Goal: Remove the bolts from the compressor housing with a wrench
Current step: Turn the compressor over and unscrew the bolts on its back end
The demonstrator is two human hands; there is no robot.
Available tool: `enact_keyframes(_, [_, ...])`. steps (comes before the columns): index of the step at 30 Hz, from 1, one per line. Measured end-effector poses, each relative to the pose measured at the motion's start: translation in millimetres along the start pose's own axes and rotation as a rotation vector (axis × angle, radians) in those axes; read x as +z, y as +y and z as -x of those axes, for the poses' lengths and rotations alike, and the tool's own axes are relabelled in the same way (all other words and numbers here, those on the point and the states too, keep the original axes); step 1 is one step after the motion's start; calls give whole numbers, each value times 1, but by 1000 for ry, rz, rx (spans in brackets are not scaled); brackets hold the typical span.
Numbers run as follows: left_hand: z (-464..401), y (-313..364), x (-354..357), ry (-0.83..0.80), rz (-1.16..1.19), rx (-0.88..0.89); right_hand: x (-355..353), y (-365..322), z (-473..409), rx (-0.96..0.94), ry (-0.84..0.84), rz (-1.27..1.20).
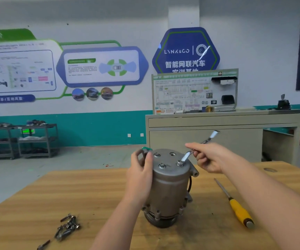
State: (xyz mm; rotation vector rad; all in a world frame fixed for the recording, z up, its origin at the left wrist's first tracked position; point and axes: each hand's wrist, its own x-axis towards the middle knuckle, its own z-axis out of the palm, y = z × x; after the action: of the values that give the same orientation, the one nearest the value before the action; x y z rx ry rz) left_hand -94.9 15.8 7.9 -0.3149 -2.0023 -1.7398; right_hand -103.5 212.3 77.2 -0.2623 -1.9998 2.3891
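The compressor [167, 188] stands upright on the wooden surface [91, 192], near the middle of the view, its flat end cap facing up. On that cap, one bolt [162, 166] sits at about 7 o'clock, another shows at about 10 o'clock, and an open hole lies near 1 o'clock.

The left hand [141, 170] grips the compressor at its 9 o'clock side, fingers curled round the upper edge beside a green-capped port [146, 149].

The right hand [210, 157] holds the wrench [198, 147] by the middle of its shaft, fingers and thumb pinched round it. The wrench's ring end sits on a bolt at about 4 o'clock on the cap; its far end points up and away toward 1 o'clock. Whether the ring is fully seated on the bolt head is hard to tell from this angle.

A screwdriver [236, 204] with a yellow handle lies on the surface at the compressor's 4 o'clock, apart from it. A small heap of loose bolts [69, 226] lies at 8 o'clock, well apart from the compressor.

Behind the surface stands a grey bench [217, 121] carrying a wiring board [194, 92].
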Motion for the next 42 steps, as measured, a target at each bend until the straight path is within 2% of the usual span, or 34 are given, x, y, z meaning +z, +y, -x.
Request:
enact_keyframes(4, [33,-39,1,106,-136,41,23,-23,-15,-27,60,542])
enact_keyframes(8, [39,-73,4,-11,106,35,47,-41,-16,8,7,803])
enact_keyframes(10, [31,-80,-1,-53,155,53,63,-44,-9,-57,-35,975])
enact_keyframes(12, [28,-84,-4,-82,174,85,79,-44,2,-224,-86,1234])
enact_keyframes(14, [26,-88,-5,-107,209,69,90,-38,16,-476,-143,1501])
enact_keyframes(18, [29,-87,-5,-209,264,25,88,-7,49,-992,-114,1731])
enact_keyframes(20, [34,-85,-6,-207,235,14,74,12,63,-1192,-114,1676])
enact_keyframes(21, [35,-85,-7,-189,204,25,63,20,69,-1211,-135,1632])
enact_keyframes(23, [39,-85,-10,-149,165,27,39,34,75,-1151,-171,1441])
enact_keyframes(25, [40,-84,-10,-110,147,6,13,47,79,-1073,-175,1054])
enact_keyframes(26, [40,-85,-9,-92,133,10,2,54,81,-989,-173,803])
enact_keyframes(29, [37,-87,-7,-58,80,30,-13,69,79,-586,-189,69])
enact_keyframes(31, [38,-83,-4,-63,48,23,-14,70,67,-359,-178,-260])
enact_keyframes(33, [38,-80,-2,-76,28,1,-15,62,52,-215,-141,-454])
enact_keyframes(35, [38,-79,-2,-98,29,-24,-16,46,35,-130,-89,-498])
enact_keyframes(37, [37,-80,-2,-105,29,-33,-14,28,20,-73,-43,-419])
enact_keyframes(42, [35,-83,-6,-120,35,-15,8,-16,-9,91,-24,37])
